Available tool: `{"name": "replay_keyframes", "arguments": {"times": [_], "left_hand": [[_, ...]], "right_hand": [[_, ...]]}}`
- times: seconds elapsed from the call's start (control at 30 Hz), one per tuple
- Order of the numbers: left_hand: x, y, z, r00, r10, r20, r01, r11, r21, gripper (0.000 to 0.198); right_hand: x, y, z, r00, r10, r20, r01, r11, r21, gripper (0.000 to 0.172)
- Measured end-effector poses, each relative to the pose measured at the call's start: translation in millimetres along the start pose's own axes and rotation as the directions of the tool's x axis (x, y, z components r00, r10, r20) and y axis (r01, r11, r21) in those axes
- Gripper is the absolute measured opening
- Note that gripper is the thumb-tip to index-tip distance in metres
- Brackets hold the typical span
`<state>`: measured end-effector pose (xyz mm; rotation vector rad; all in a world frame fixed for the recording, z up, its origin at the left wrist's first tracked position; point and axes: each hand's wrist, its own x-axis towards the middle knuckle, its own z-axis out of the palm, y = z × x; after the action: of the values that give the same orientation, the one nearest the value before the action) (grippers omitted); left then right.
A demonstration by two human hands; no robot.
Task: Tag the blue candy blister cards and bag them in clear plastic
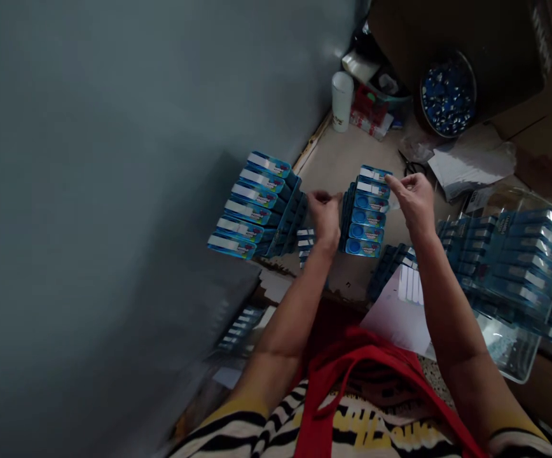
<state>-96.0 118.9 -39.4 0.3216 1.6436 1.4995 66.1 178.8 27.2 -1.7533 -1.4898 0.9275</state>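
A short stack of blue packs [364, 234] stands on the table between my hands. White strips lie across its two farthest packs; the nearer ones show a round blue mark. My right hand [415, 196] is closed in a pinch at the far right edge of this stack, by a pale scrap; what its fingertips hold is too small to make out. My left hand [324, 216] is on the stack's left side with fingers curled together, their contents hidden. Left of it rises a taller stack of blue packs [245, 207], each top one bearing a white strip.
A grey wall [89, 191] borders the left side. Toward the back are a white cup [341, 102], black scissors [412, 166], a round tub of blue pieces [448, 95] and white papers [469, 162]. At right, a clear plastic bin [509, 356] sits by more blue packs [528, 254].
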Motion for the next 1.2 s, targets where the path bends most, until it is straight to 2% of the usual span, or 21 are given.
{"name": "replay_keyframes", "arguments": {"times": [0.03, 0.07, 0.1, 0.13, 0.2, 0.23, 0.27, 0.33, 0.43, 0.5, 0.67, 0.73, 0.97, 1.2], "left_hand": [[-11.1, 6.4, -5.1, 0.995, 0.096, -0.040, -0.095, 0.995, 0.025, 0.037], [-23.0, 14.0, -9.5, 0.988, 0.156, -0.006, -0.156, 0.987, 0.032, 0.040], [-34.7, 22.0, -12.8, 0.983, 0.154, 0.098, -0.156, 0.988, 0.013, 0.043], [-45.2, 29.6, -14.6, 0.965, 0.102, 0.241, -0.102, 0.995, -0.013, 0.048], [-60.0, 41.2, -14.2, 0.888, -0.048, 0.458, 0.078, 0.996, -0.047, 0.054], [-63.4, 44.5, -12.8, 0.856, -0.100, 0.507, 0.150, 0.987, -0.060, 0.055], [-64.4, 46.3, -11.1, 0.845, -0.128, 0.518, 0.195, 0.978, -0.076, 0.053], [-60.6, 47.1, -9.6, 0.871, -0.134, 0.472, 0.212, 0.970, -0.116, 0.046], [-48.4, 50.0, -13.6, 0.918, -0.106, 0.381, 0.164, 0.979, -0.122, 0.038], [-39.4, 56.6, -17.5, 0.931, -0.074, 0.358, 0.107, 0.992, -0.071, 0.037], [-14.7, 73.5, -15.3, 0.942, 0.067, 0.329, -0.106, 0.989, 0.101, 0.032], [-5.3, 72.4, -13.3, 0.943, 0.081, 0.322, -0.136, 0.979, 0.153, 0.029], [6.1, 48.8, -18.0, 0.942, -0.030, 0.333, -0.047, 0.974, 0.222, 0.020], [14.7, 28.9, -16.8, 0.947, -0.071, 0.314, 0.015, 0.984, 0.178, 0.024]], "right_hand": [[-3.5, -5.7, -2.4, 0.999, -0.040, 0.000, 0.040, 0.998, 0.039, 0.051], [-6.8, -11.8, -3.7, 0.998, -0.068, 0.005, 0.067, 0.995, 0.076, 0.054], [-10.0, -17.9, -3.9, 0.996, -0.086, 0.015, 0.084, 0.990, 0.110, 0.057], [-13.0, -23.8, -3.2, 0.995, -0.099, 0.027, 0.094, 0.986, 0.140, 0.059], [-19.0, -34.0, -0.8, 0.992, -0.113, 0.052, 0.103, 0.979, 0.174, 0.061], [-22.0, -37.7, -0.1, 0.991, -0.113, 0.070, 0.099, 0.978, 0.181, 0.062], [-24.7, -40.4, -0.1, 0.989, -0.107, 0.100, 0.086, 0.978, 0.190, 0.062], [-29.2, -42.1, -3.4, 0.979, -0.072, 0.193, 0.028, 0.975, 0.220, 0.061], [-31.5, -37.3, -13.2, 0.937, -0.013, 0.348, -0.089, 0.957, 0.276, 0.068], [-29.2, -31.9, -17.3, 0.928, 0.019, 0.372, -0.139, 0.945, 0.298, 0.074], [-17.5, -21.8, -5.7, 0.977, 0.063, 0.206, -0.127, 0.940, 0.317, 0.066], [-15.0, -17.6, 2.4, 0.981, 0.061, 0.182, -0.113, 0.950, 0.291, 0.062], [-16.8, 4.1, 15.7, 0.995, -0.023, 0.096, 0.016, 0.997, 0.072, 0.050], [-19.0, 3.3, 23.6, 0.998, -0.058, 0.036, 0.062, 0.991, -0.122, 0.048]]}}
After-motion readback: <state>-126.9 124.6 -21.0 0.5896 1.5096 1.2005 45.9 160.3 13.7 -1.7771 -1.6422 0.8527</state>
